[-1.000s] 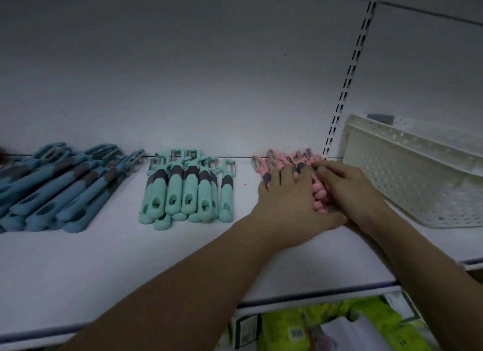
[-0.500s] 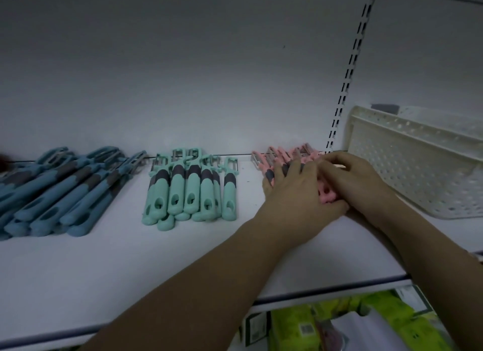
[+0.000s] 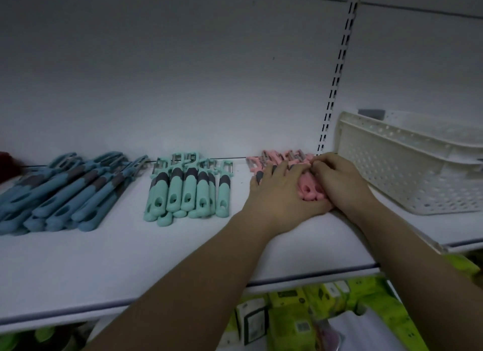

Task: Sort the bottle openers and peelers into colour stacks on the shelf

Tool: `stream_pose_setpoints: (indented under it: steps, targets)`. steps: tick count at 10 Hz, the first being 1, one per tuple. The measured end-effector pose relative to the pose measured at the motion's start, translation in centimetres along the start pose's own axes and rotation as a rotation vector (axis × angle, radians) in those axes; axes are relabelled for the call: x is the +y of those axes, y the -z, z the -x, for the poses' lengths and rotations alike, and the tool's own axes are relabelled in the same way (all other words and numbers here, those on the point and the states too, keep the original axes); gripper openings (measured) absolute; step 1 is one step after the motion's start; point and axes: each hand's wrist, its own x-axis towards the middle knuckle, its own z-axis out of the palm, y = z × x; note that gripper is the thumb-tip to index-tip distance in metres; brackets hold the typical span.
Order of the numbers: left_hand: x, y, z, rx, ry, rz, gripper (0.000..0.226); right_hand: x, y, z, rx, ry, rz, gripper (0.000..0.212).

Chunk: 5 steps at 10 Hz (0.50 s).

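Head view, only one. Three colour groups lie in a row on the shelf (image 3: pixel 183 251): blue stack (image 3: pixel 62 193) at left, fanned out at an angle; green stack (image 3: pixel 188 191) in the middle, handles side by side and fairly square; pink stack (image 3: pixel 277 159) at right, just beside the slotted upright (image 3: pixel 337 70).

Both hands are on the pink stack. Left hand (image 3: pixel 277 193) lies flat over it, fingers straight and spread, pressing down. Right hand (image 3: pixel 342 183) is against its right side, fingers curled in at the tool heads; looks like a pinch on one pink tool, but the fingertips are hidden, so not sure. Pink handle ends show between the two hands.

White perforated basket (image 3: pixel 407 165) sits tilted on the shelf to the right, close to the right hand. Can't see whether anything is left in it. Green packets (image 3: pixel 292 316) on the level below.

Step, as I read it: squaring up the pink stack. Blue and green look done, blue a bit loose.

Next move: lift both hands off without dragging the top pieces, check the basket for leftovers. Risk: smooth handles slide, so the stack may spread when released.
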Motion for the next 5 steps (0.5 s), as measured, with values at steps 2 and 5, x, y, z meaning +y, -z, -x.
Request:
stream_pose_setpoints:
  steps: [2,5]
  targets:
    - [1.7,1.1,1.8,0.084,0.005,-0.104,0.087,-0.1,0.0,0.1,0.098,-0.002,0.108,0.026]
    - [0.7,7.7,5.0,0.087,0.037,-0.248,0.062,-6.8,-0.2,3.8,0.066,0.354,0.186,0.021]
